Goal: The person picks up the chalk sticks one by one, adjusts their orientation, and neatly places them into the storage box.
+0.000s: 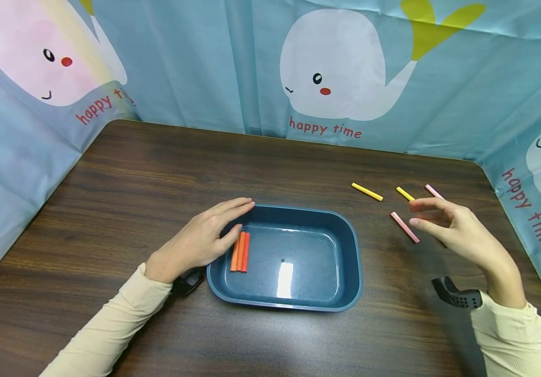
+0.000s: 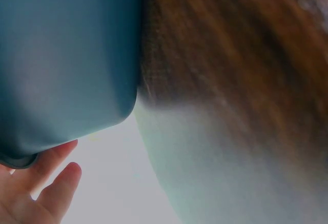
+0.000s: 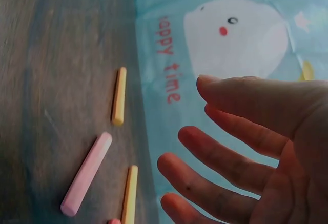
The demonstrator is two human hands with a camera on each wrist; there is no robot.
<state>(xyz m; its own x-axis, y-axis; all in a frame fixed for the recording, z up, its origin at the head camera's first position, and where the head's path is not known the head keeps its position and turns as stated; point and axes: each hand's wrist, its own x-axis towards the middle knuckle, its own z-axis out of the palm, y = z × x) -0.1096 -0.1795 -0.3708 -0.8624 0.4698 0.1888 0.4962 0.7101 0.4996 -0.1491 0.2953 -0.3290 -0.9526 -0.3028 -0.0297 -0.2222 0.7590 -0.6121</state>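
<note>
- Left hand [image 1: 200, 238] flat against near-left rim of blue tray [image 1: 346, 246], fingers straight, gripping nothing; thumb close by three orange sticks [image 1: 240, 252] lying side by side on tray floor at left end
- Right hand [image 1: 449, 225] raised above table [image 1: 134, 183], fingers spread and relaxed, holding nothing; confirmed in right wrist view, palm bare [image 3: 266, 157]
- Loose sticks on table, right of tray, apart from one another: pink stick [image 1: 404, 227] just beside right fingertips; second pink stick [image 1: 434, 191] and short yellow stick [image 1: 404, 193] behind hand; long yellow stick [image 1: 367, 191] further left
- Likely step: picking nearest pink stick; best lowered from above, pinched mid-length with thumb and forefinger, kept level
- Worth keeping left hand pressed on rim so tray holds put; worth laying stick parallel to orange ones, not across them
- Risk: brushing neighbouring sticks and rolling them toward table edge
- Left wrist view blurred; only tray wall and fingertips readable
</note>
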